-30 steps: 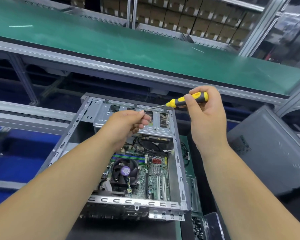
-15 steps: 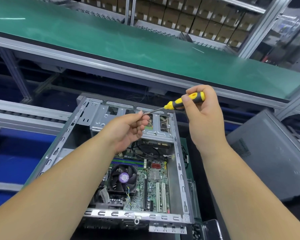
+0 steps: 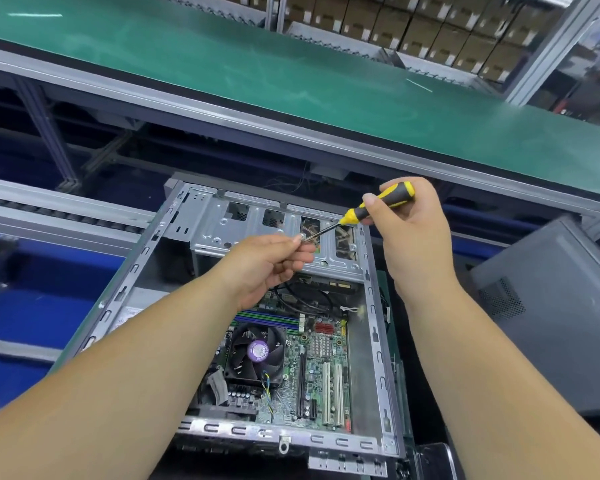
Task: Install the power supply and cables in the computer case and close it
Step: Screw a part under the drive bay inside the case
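Two hands up over open computer case (image 3: 201, 233). Right hand (image 3: 413, 233) wrapped round black/yellow handle of screwdriver (image 3: 378, 206), shaft angled down-left. Left hand (image 3: 267, 261) w/ fingers curled, pinching small screw (image 3: 301, 237) right at driver tip. Case lying side-up below, lid off; motherboard (image 3: 319, 368) and CPU fan (image 3: 257, 351) exposed, drive cage (image 3: 215, 230) at far end. Grey side panel (image 3: 551, 306) leaning at right. Green conveyor belt (image 3: 257, 71) beyond; cardboard boxes (image 3: 413, 26) behind it.
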A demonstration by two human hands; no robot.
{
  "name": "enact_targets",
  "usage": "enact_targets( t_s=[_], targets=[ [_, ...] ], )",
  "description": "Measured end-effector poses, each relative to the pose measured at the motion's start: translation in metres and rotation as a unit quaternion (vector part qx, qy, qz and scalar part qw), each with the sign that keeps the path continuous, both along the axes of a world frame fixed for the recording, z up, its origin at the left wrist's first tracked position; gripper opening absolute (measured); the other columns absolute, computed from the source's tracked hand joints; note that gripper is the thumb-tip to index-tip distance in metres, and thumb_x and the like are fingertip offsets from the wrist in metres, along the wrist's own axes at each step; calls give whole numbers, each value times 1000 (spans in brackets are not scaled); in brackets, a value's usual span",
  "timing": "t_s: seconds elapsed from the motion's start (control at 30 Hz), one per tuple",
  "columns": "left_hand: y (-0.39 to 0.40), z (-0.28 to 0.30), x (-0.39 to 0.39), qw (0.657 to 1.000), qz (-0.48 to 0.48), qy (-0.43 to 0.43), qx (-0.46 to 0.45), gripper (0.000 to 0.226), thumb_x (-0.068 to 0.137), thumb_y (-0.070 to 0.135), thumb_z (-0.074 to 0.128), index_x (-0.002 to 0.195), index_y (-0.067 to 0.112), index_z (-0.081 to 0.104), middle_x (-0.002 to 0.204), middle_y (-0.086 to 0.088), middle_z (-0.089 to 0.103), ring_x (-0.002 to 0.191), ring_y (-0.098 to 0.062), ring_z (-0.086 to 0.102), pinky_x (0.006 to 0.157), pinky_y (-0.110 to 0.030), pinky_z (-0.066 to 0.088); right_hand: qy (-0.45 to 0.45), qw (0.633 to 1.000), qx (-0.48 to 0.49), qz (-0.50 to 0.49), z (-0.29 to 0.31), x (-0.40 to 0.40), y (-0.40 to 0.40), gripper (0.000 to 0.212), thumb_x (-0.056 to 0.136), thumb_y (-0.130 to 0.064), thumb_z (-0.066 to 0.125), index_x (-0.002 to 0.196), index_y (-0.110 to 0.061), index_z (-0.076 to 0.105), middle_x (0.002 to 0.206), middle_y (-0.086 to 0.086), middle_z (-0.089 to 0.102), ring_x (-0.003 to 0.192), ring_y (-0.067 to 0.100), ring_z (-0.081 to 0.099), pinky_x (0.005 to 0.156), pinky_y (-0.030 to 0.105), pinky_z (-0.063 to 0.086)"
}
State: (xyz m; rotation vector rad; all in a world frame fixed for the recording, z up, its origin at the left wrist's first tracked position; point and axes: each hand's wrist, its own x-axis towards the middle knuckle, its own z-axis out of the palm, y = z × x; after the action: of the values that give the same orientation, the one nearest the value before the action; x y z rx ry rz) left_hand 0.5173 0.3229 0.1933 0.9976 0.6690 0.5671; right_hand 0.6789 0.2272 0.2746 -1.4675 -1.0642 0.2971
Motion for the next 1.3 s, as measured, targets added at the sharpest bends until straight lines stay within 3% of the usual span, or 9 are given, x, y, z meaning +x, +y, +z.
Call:
enact_targets(
  t_s=[0.1, 0.17, 0.27, 0.4, 0.47, 0.57, 0.7, 0.93, 1.3],
  targets=[
    [4, -1, -3, 999, -29, 32, -34, 48, 98, 46, 47, 99, 7, 74, 98, -9, 75, 72, -9, 66, 66, -19, 52, -29, 999, -16, -9, -3, 0, 4, 14, 90, -22, 67, 95, -19, 55, 79, -14, 62, 78, 10, 72, 71, 23, 53],
    [7, -3, -7, 993, -73, 87, -42, 60, 98, 53, 41, 87, 7, 78, 90, -10, 75, 66, -11, 65, 64, -22, 49, -61, 998, -27, -15, -4, 0, 7, 14, 91, -22, 66, 97, -19, 54, 80, -14, 63, 79, 7, 71, 73, 25, 54],
    [9, -10, -9, 964, -160, 206, -44, 57, 99, 46, 45, 70, 9, 77, 69, -4, 70, 52, -9, 58, 54, -19, 44, -114, 992, -55, -6, -6, 0, 12, 14, 92, -22, 65, 98, -21, 52, 77, -19, 64, 77, 1, 68, 66, 15, 48],
    [8, -23, -2, 944, -153, 282, -77, 40, 92, 45, 59, 81, 8, 69, 63, 1, 63, 51, -8, 51, 49, -19, 39, -177, 979, -102, -1, -9, -1, 20, 17, 92, -25, 65, 101, -27, 51, 78, -11, 66, 72, -3, 63, 61, 24, 44],
    [9, -27, 1, 950, -108, 270, -112, 35, 87, 43, 67, 90, 8, 65, 71, -2, 67, 57, -9, 55, 52, -20, 45, -198, 973, -117, 4, -10, -1, 25, 18, 92, -27, 65, 101, -29, 49, 81, -8, 65, 73, 0, 64, 63, 31, 50],
    [11, -31, 5, 964, -47, 190, -181, 30, 83, 29, 74, 104, 11, 61, 95, -11, 73, 81, -17, 69, 72, -26, 57, -215, 966, -142, 14, -12, -2, 30, 19, 92, -28, 64, 102, -30, 48, 84, -5, 64, 80, 15, 66, 71, 42, 54],
    [9, -33, 12, 968, -9, 99, -229, 29, 83, 14, 73, 106, 5, 58, 113, -17, 62, 97, -26, 69, 84, -32, 56, -219, 964, -150, 17, -13, 0, 35, 18, 92, -30, 63, 102, -30, 48, 84, -5, 64, 81, 18, 65, 72, 44, 54],
    [12, -40, 13, 971, -10, 78, -225, 15, 82, 12, 73, 93, 4, 65, 102, -14, 68, 87, -24, 72, 75, -28, 60, -228, 960, -157, 36, -10, -1, 39, 18, 93, -31, 63, 103, -32, 48, 82, -7, 61, 76, 15, 63, 64, 32, 50],
    [12, -43, 13, 972, -2, 71, -226, 18, 76, 11, 75, 90, 3, 66, 78, -11, 75, 77, -22, 74, 62, -24, 59, -293, 935, -181, 79, 0, -3, 43, 21, 95, -29, 60, 111, -31, 47, 90, -8, 59, 80, 14, 62, 71, 38, 54]
  ],
)
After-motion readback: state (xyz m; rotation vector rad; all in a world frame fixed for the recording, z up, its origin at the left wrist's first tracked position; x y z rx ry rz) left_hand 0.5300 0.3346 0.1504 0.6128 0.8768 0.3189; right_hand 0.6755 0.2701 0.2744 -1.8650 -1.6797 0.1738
